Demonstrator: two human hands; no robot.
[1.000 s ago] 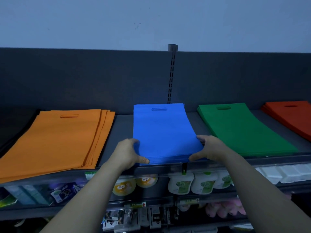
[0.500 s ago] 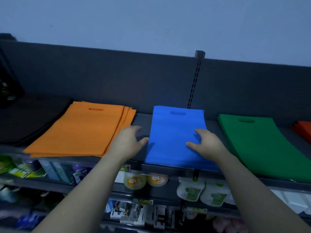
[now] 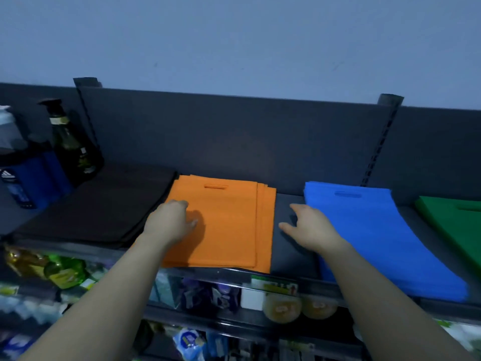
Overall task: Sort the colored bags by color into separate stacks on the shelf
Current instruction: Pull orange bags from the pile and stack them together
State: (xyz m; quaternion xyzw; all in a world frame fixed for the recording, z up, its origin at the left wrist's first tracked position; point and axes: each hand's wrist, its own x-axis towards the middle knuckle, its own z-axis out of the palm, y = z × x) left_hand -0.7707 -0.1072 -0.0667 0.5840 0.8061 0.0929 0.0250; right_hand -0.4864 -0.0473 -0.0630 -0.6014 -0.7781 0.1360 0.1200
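Observation:
Flat stacks of bags lie side by side on the dark shelf (image 3: 286,254). A black stack (image 3: 99,209) is at the left, then an orange stack (image 3: 229,225), a blue stack (image 3: 369,230) and a green stack (image 3: 453,225) at the right edge. My left hand (image 3: 170,222) hovers over the left part of the orange stack, fingers relaxed and holding nothing. My right hand (image 3: 309,227) is over the bare gap between the orange and blue stacks, fingers spread, also holding nothing. The orange bags are slightly fanned out at their right side.
A dark pump bottle (image 3: 71,142) and a blue box (image 3: 28,175) stand at the shelf's back left. A dark back panel (image 3: 234,136) rises behind the stacks. The lower shelves hold bottles and packets (image 3: 281,308).
Both hands have let go of the blue stack and moved left. The left is now over the orange stack, the right over the gap. The view has swung left, revealing the black stack and bottles.

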